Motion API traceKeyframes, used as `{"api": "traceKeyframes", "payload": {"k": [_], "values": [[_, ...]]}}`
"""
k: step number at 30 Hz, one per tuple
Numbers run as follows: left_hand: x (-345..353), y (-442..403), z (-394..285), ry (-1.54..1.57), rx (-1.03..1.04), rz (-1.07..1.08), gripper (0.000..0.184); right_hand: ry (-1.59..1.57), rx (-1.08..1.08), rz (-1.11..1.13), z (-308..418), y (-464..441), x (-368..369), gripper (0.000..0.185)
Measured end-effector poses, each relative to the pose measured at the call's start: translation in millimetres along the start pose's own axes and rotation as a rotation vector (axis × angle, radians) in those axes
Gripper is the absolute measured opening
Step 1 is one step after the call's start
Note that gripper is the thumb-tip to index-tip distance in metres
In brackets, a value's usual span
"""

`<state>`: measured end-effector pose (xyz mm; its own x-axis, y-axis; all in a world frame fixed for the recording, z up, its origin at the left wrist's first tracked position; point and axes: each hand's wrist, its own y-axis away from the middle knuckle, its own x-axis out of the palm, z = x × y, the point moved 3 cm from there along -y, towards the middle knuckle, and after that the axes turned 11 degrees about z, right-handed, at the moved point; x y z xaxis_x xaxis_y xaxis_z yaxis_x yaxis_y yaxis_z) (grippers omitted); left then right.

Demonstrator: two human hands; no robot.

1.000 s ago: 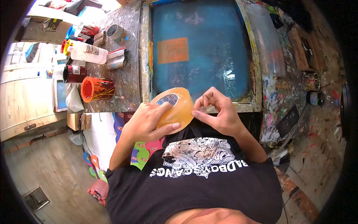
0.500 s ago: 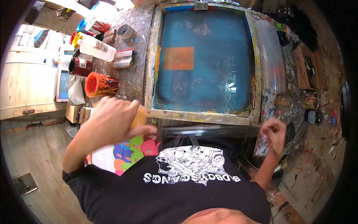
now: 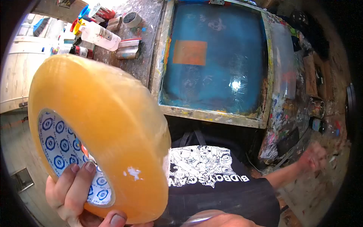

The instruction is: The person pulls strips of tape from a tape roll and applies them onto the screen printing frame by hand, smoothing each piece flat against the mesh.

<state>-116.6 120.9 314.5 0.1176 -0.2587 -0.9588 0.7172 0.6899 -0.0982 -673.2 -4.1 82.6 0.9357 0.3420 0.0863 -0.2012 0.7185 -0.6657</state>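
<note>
Close to the camera on the left, a large roll of clear yellowish packing tape (image 3: 124, 125) is tilted up, its blue-and-white printed core facing me. My left hand (image 3: 72, 196) grips it from below, with fingers inside the core and the thumb on the outer side. Far to the right, my right hand (image 3: 313, 156) is blurred, its fingers looking curled; what they hold cannot be made out. A faint see-through band crosses the lower shirt. Beyond the roll lies a wooden-framed printing screen (image 3: 223, 81) with blue mesh and an orange rectangle.
A white bottle (image 3: 100, 36), a small grey cup (image 3: 132, 19) and a metal-and-wood block (image 3: 129, 48) stand on the stained bench left of the screen. At right are a clear plastic sheet (image 3: 283, 62) and an open wooden box (image 3: 315, 73).
My left hand has brought the tape roll up close to the camera. My right hand has moved outward to the right. The clear strip stretched between the hands no longer shows plainly.
</note>
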Motion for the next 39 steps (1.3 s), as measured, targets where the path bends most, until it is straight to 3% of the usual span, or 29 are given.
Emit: {"api": "traceKeyframes", "payload": {"k": [1,2,3,5,6,8,10,12,16,19,23,27,29,30,32,33,36,37,39], "values": [[2,0,2,0.034,-0.046,0.005,0.047,0.025,0.027,0.003,-15,10,-1,0.016],[3,-2,-2,0.050,-0.057,-0.005,0.047,0.125,0.304,-0.254,-54,34,9,0.024],[3,-5,3,0.179,-0.341,0.047,0.046,-0.008,0.370,-0.180,-81,17,37,0.023],[16,2,21,0.221,-0.328,-0.023,0.048,-0.254,0.529,-0.050,-130,-18,96,0.021],[24,3,30,0.241,-0.321,-0.057,0.049,-0.169,0.534,0.036,-128,-21,99,0.016],[61,11,56,0.089,-0.024,-0.225,0.050,-0.092,0.580,0.117,-125,-31,101,0.012],[104,2,80,0.090,-0.135,-0.373,0.039,0.299,0.606,0.130,-112,-72,98,0.007],[161,-9,128,0.074,-0.291,-0.442,0.032,0.402,0.571,0.169,-97,-114,100,0.008],[324,-17,229,-0.115,-0.398,-0.261,0.034,0.474,0.536,0.175,-97,-149,118,0.012],[409,-1,265,-0.130,-0.433,-0.126,0.036,0.530,0.455,0.276,-90,-166,139,0.014],[428,5,259,-0.047,-0.468,-0.052,0.042,0.515,0.439,0.373,-81,-184,167,0.018],[407,-3,251,-0.040,-0.518,-0.124,0.053,0.628,0.362,0.533,-79,-217,203,0.020],[409,-4,252,0.002,-0.643,-0.098,0.062,0.743,0.121,0.784,-73,-236,231,0.019],[398,-11,244,0.000,-0.632,-0.101,0.062,0.759,0.109,0.814,-70,-241,242,0.018],[347,-41,212,-0.030,-0.657,-0.286,0.077,0.761,0.093,0.858,-72,-246,262,0.017],[323,-61,190,0.271,-0.648,-0.327,0.090,0.744,0.090,0.874,-76,-247,270,0.018],[268,-127,108,1.061,-0.220,-0.544,0.105,0.747,0.090,0.945,-90,-252,291,0.018],[259,-144,85,1.270,-0.202,-0.584,0.103,0.755,0.096,0.932,-95,-254,292,0.018],[259,-163,63,1.522,-0.395,-0.325,0.090,0.720,0.061,0.898,-107,-257,291,0.017]]}}
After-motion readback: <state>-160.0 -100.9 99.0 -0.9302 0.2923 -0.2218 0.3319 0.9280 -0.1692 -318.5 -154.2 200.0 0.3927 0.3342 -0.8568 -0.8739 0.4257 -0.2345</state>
